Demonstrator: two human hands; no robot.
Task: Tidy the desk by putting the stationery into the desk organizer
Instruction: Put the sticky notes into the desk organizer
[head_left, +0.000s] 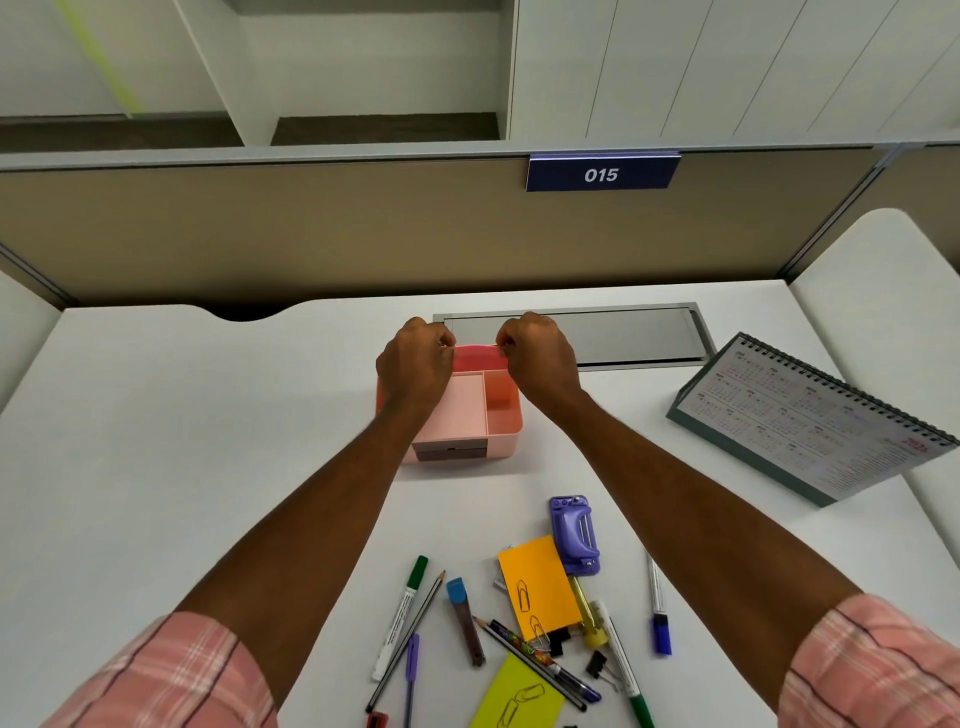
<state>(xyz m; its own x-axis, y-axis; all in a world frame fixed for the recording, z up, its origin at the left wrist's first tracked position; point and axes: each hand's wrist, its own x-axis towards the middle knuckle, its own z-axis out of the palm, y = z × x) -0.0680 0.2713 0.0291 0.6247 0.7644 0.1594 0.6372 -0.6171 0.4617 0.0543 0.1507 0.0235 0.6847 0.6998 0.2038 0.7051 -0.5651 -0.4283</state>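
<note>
Currently the left hand's (415, 366) curled fingers (445, 347) pinch the back rim of the pink desk organizer (496, 415), which stands mid-way across the desk (182, 415). The right hand (543, 361) pinches the same rim. Loose stationery (537, 584) lies nearer the person, between the forearms, its pens (400, 618) lying roughly front-to-back.
</note>
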